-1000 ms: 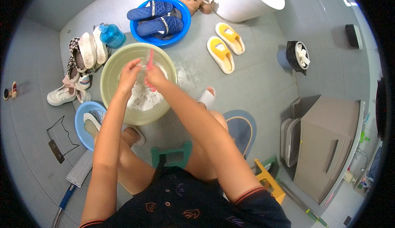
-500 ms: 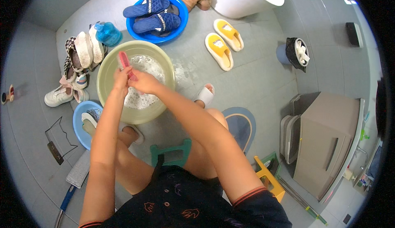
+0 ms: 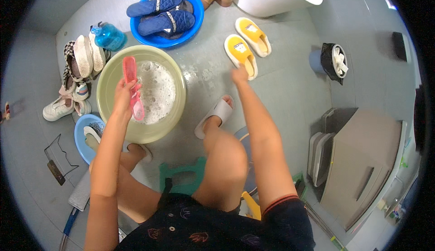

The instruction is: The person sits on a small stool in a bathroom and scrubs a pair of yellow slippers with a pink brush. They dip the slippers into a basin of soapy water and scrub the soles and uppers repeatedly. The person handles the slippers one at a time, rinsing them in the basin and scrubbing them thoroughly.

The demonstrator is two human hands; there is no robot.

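My left hand [image 3: 123, 95] is closed round the middle of a pink scrubbing brush [image 3: 130, 68], holding it over a pale green basin [image 3: 105, 123] of foamy water [image 3: 158, 88]. Its bristle side cannot be made out. My right hand [image 3: 240, 73] reaches out to the heel end of the nearer yellow slipper [image 3: 238, 49] with a white rim. The fingers seem to touch that heel, but their grip is unclear. The matching yellow slipper [image 3: 252, 31] lies beside it on the floor.
A blue basin [image 3: 198, 24] holds dark blue slippers [image 3: 165, 22]. A bottle of blue liquid [image 3: 110, 37] and several shoes [image 3: 84, 58] stand left of the green basin. A small light-blue basin [image 3: 80, 140], a green stool [image 3: 192, 174] and a bin [image 3: 333, 63] are around me.
My right hand has left the brush and swung right to the yellow slippers. My left hand keeps the brush, now alone, over the basin. The view has shifted slightly.
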